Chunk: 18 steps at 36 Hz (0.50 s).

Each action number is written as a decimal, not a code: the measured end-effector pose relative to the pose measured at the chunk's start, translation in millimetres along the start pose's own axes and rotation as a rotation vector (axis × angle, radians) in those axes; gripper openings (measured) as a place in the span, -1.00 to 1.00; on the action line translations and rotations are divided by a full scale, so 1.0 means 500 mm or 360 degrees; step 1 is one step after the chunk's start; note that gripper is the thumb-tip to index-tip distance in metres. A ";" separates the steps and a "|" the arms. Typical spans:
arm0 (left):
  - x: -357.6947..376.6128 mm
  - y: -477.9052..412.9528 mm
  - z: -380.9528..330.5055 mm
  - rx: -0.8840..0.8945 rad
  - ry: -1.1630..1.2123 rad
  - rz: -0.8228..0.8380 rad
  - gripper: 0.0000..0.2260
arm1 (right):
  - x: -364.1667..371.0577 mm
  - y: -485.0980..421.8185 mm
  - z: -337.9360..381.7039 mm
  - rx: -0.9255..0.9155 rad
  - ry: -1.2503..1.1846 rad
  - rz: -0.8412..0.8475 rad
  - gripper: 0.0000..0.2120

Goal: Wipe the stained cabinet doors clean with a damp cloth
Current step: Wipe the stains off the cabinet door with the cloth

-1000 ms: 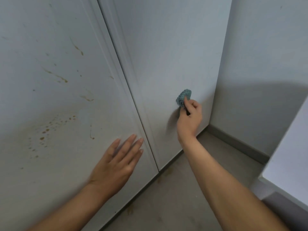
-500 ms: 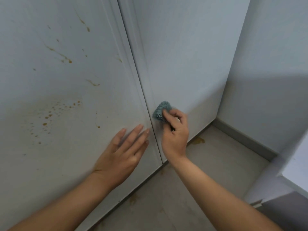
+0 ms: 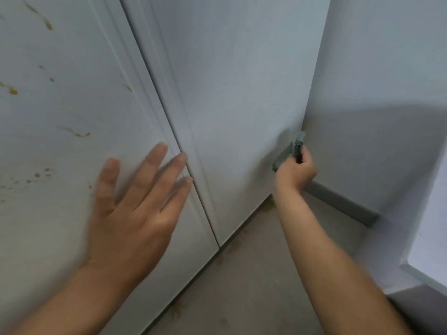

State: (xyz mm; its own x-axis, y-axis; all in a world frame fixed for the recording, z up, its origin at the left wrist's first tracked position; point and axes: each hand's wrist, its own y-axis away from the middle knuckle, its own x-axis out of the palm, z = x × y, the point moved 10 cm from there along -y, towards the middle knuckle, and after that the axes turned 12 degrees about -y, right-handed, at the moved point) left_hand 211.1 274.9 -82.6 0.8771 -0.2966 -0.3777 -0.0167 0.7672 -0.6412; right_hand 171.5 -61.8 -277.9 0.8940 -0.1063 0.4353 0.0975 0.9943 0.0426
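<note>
Grey floor (image 3: 261,274) along the bottom has brownish splatters (image 3: 267,206) on it. Plain pale wall (image 3: 387,68) on the right with a grey baseboard (image 3: 343,204), and a white ledge (image 3: 430,238) at lower right.

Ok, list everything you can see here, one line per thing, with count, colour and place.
left cabinet door: one, white, left side
right cabinet door: one, white, centre
stains: many, brown, spattered on the left cabinet door
cloth: one, blue-green, against the right cabinet door near its right edge
wall: one, pale grey, right
skirting board: one, grey, foot of the wall
floor: one, grey-beige, below the doors
white unit: one, white, lower right corner
left hand: one, fingers straight, flat on the left cabinet door
right hand: one, grips the cloth
</note>
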 end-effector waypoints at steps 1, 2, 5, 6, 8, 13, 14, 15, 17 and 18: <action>0.002 0.003 -0.005 0.0013 -0.0028 0.0004 -0.84 | -0.008 -0.036 -0.024 0.0141 -0.0113 -0.0166 -0.67; 0.006 0.006 -0.008 0.0021 -0.0052 0.0007 -0.83 | -0.005 -0.058 -0.046 0.0271 -0.0264 -0.0283 -0.66; 0.015 0.013 -0.011 0.0044 -0.0063 0.0019 -0.77 | 0.021 -0.092 -0.082 0.0462 -0.0433 -0.0355 -0.61; 0.016 0.017 -0.011 0.0048 -0.0067 0.0020 -0.76 | 0.035 -0.105 -0.082 0.0478 -0.0419 -0.0298 -0.58; 0.017 0.017 -0.012 0.0058 -0.0074 -0.0001 -0.77 | 0.062 -0.138 -0.078 0.0483 -0.0363 -0.0193 -0.53; 0.020 0.016 -0.015 0.0069 -0.0072 0.0000 -0.76 | 0.099 -0.172 -0.065 0.0479 -0.0322 0.0068 -0.53; 0.021 0.017 -0.016 0.0070 -0.0079 0.0007 -0.77 | 0.103 -0.167 -0.065 0.0463 -0.0316 0.0124 -0.55; 0.022 0.017 -0.016 0.0071 -0.0078 0.0011 -0.78 | 0.104 -0.155 -0.067 0.0448 -0.0301 0.0177 -0.57; 0.023 0.016 -0.014 0.0067 -0.0062 0.0013 -0.79 | 0.100 -0.120 -0.079 0.0388 -0.0267 0.0261 -0.60; 0.022 0.016 -0.014 0.0062 -0.0051 0.0010 -0.79 | 0.093 -0.101 -0.086 0.0353 -0.0250 0.0288 -0.62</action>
State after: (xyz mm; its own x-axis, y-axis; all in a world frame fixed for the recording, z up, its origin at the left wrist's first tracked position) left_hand 217.4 273.7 -96.7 0.8920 -0.2740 -0.3597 -0.0040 0.7907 -0.6121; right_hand 226.9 -117.4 -298.2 0.8079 0.0568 0.5865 -0.1699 0.9756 0.1394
